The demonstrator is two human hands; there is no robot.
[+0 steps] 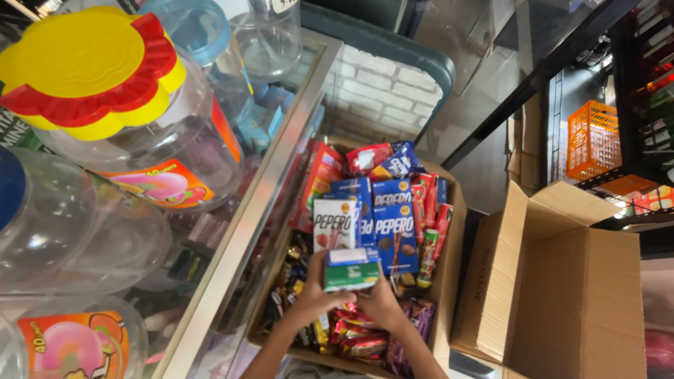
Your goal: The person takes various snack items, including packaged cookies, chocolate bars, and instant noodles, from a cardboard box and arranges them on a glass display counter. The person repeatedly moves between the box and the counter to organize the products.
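From the head view, we hold a small green-and-white box (351, 269) between both hands, the left hand (314, 295) and right hand (382, 303) each with its grip closed on one end, just above a carton (449, 267) packed with snacks. Below the box lie blue boxes (394, 231), a white box (333, 223) and red wrappers (354, 337). We judge it best to keep the box level, both ends pinched evenly, and well apart from the glass case (232, 245) on the left, where big jars (133, 133) stand. An empty carton (569, 295) sits open to the right.
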